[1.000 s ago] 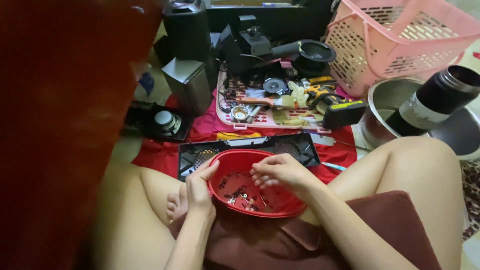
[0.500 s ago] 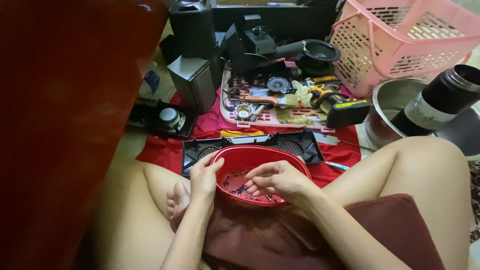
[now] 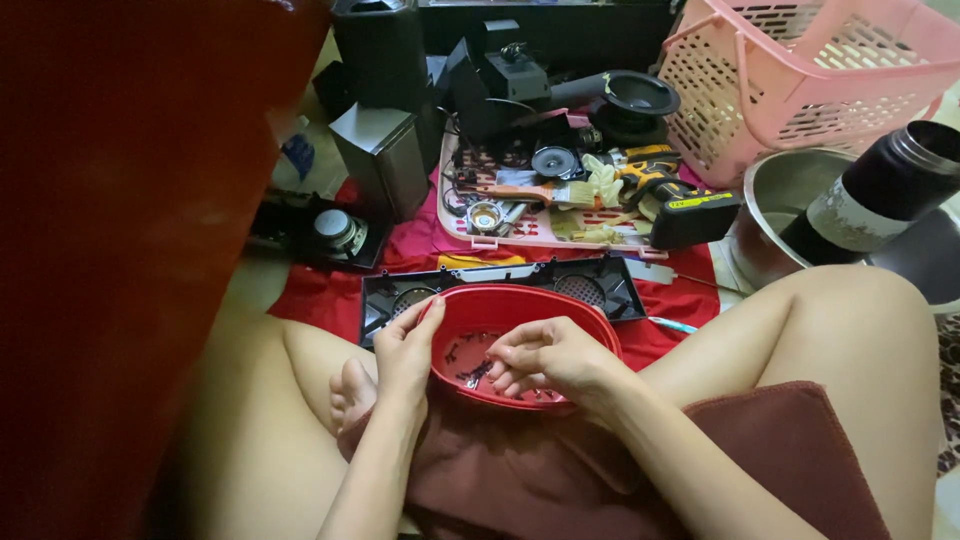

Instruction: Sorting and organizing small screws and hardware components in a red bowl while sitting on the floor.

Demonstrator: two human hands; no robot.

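Both of my hands are at the shallow red plastic bowl (image 3: 520, 310) resting in my lap, just in front of the black perforated speaker grille panel (image 3: 590, 285) on the red cloth (image 3: 690, 300). My left hand (image 3: 405, 350) clasps the bowl's near-left rim, fingers curled over the edge and thumb outside, steadying it. My right hand (image 3: 545, 355) hangs over the middle of the bowl with its fingers bent downward and drawn together; whether they pinch anything I cannot tell, since the fingertips hide what lies under them.

As I judge it, the step in hand is sorting through the small dark screws (image 3: 470, 372) scattered on the bowl floor. They lie just left of and beneath my right fingertips, some touching distance away, others nearer my left thumb. The next move, I reckon, calls for a fine pinch on a single screw while the left hand keeps the bowl level.

Beyond the panel sit a pink tray of speaker parts (image 3: 520, 235), a yellow-and-black cordless drill (image 3: 680, 200), a pink lattice basket (image 3: 800, 80) and a steel pot (image 3: 780, 200).
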